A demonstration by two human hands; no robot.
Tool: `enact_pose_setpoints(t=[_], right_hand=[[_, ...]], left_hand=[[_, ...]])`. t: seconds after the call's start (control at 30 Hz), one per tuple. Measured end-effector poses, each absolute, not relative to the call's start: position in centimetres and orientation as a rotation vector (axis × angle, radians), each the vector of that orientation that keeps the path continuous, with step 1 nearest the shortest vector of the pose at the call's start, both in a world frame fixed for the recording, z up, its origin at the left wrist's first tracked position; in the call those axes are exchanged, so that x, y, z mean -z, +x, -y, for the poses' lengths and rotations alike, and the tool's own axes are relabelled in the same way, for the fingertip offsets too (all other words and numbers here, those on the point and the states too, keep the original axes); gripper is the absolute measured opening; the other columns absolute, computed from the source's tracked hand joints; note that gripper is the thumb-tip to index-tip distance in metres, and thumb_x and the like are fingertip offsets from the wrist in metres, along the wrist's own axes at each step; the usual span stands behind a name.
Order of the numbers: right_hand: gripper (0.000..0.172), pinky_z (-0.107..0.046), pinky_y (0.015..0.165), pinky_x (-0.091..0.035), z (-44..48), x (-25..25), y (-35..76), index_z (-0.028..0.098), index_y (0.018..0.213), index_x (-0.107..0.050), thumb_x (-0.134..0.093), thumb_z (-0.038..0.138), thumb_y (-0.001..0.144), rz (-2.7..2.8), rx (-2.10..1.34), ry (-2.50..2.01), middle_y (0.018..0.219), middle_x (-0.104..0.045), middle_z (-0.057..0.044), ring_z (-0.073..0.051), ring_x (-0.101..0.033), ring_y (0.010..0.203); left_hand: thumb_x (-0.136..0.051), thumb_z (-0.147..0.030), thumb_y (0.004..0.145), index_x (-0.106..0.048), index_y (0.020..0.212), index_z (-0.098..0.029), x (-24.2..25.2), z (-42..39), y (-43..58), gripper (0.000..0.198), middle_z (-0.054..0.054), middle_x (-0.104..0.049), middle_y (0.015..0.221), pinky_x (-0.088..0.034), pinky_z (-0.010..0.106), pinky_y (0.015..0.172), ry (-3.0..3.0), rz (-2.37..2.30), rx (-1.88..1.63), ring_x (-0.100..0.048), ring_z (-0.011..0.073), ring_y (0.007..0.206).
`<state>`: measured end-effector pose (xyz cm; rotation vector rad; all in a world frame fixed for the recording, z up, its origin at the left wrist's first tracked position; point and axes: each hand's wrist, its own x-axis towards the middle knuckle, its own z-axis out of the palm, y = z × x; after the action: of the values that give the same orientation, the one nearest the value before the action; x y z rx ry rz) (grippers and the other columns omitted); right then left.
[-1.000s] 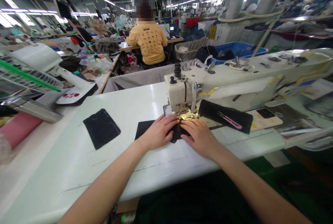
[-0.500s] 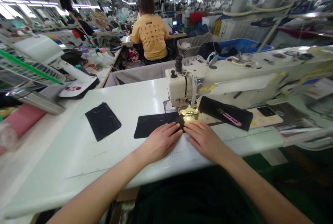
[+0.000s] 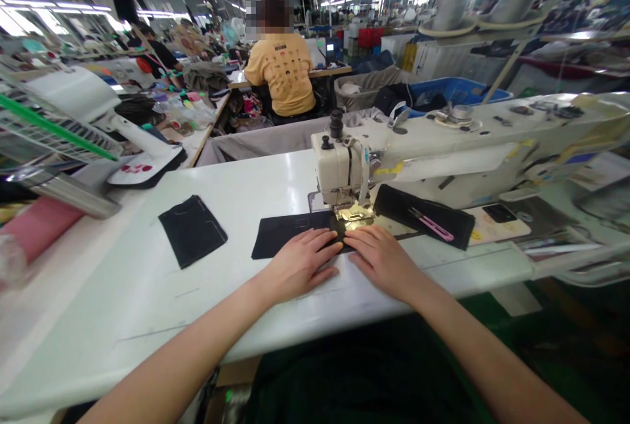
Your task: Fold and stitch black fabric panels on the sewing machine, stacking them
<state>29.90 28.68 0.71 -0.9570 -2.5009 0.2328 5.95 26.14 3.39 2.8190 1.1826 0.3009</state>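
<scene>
A black fabric piece (image 3: 280, 233) lies flat on the white table, its right end under the needle area of the sewing machine (image 3: 339, 171). My left hand (image 3: 305, 260) rests on the fabric's front edge, fingers stretched out and pointing toward the needle. Just in front of the lit presser foot, my right hand (image 3: 381, 253) lies flat with its fingertips at the fabric's right end. Both hands press from above and grip nothing. The fabric under the fingers is hidden.
Another black fabric piece (image 3: 193, 232) lies at the left. Right of the needle, a folded black piece (image 3: 423, 214) carries pink thread snips (image 3: 436, 226), beside a phone (image 3: 499, 224). A person in a yellow shirt (image 3: 281, 73) sits ahead, beyond a grey fabric bin (image 3: 260, 142).
The view has shifted slightly. My left thumb has spread a little from the fingers. Both hands remain on the fabric, which stays nearly in the same place by the needle.
</scene>
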Motion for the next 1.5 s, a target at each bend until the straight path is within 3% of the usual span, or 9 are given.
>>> enact_pose_setpoints(t=[0.4, 0.8, 1.5], right_hand=[[0.031, -0.05, 0.098, -0.048, -30.5, -1.5, 28.3, 0.019, 0.128, -0.064, -0.059, 0.028, 0.098, 2.514, -0.119, -1.118, 0.126, -0.063, -0.013, -0.03, -0.055, 0.114], [0.035, -0.054, 0.112, -0.039, -28.0, 0.1, 29.1, 0.016, 0.133, -0.058, -0.054, 0.027, 0.1, 2.402, -0.152, -1.124, 0.138, -0.057, -0.014, -0.03, -0.049, 0.128], [0.035, -0.053, 0.109, -0.043, -28.1, -0.1, 28.7, 0.018, 0.129, -0.061, -0.06, 0.026, 0.096, 2.341, -0.175, -1.126, 0.134, -0.06, -0.013, -0.029, -0.054, 0.124]], left_hand=[[-0.051, -0.04, 0.101, -0.061, 0.133, -0.017, -3.8, -30.4, 4.7, 0.041, 0.014, -0.057, 0.142, -0.045, 0.046, 0.112, 2.826, -1.169, -0.316, -0.055, 0.0283, 0.131], [-0.05, -0.041, 0.101, -0.06, 0.134, -0.017, -3.1, -31.4, 4.3, 0.042, 0.014, -0.056, 0.143, -0.044, 0.046, 0.114, 2.805, -1.196, -0.409, -0.053, 0.0278, 0.132], [-0.056, -0.04, 0.098, -0.06, 0.135, -0.019, -3.5, -31.6, 4.2, 0.043, 0.014, -0.058, 0.14, -0.047, 0.048, 0.112, 2.797, -1.241, -0.394, -0.054, 0.0281, 0.131]])
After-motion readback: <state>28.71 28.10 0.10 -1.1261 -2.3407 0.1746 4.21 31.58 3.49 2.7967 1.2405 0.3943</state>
